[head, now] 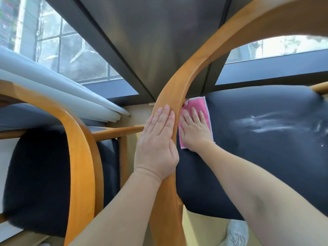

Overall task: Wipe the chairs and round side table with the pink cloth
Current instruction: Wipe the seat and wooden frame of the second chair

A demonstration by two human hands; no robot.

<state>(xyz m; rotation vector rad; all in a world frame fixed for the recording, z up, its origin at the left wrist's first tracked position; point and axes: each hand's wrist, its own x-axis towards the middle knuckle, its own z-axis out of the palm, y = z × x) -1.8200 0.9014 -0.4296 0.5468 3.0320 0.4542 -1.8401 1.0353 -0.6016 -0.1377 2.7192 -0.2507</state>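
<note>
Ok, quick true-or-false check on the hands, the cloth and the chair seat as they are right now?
1. The right hand presses the pink cloth flat on the dark seat. True.
2. The left hand grips a corner of the cloth. False: it rests, fingers straight, on the wooden armrest.
3. White streaks mark the seat to the right of the cloth. True.
4. The cloth lies on the second chair. False: that chair, at left, carries no cloth.
</note>
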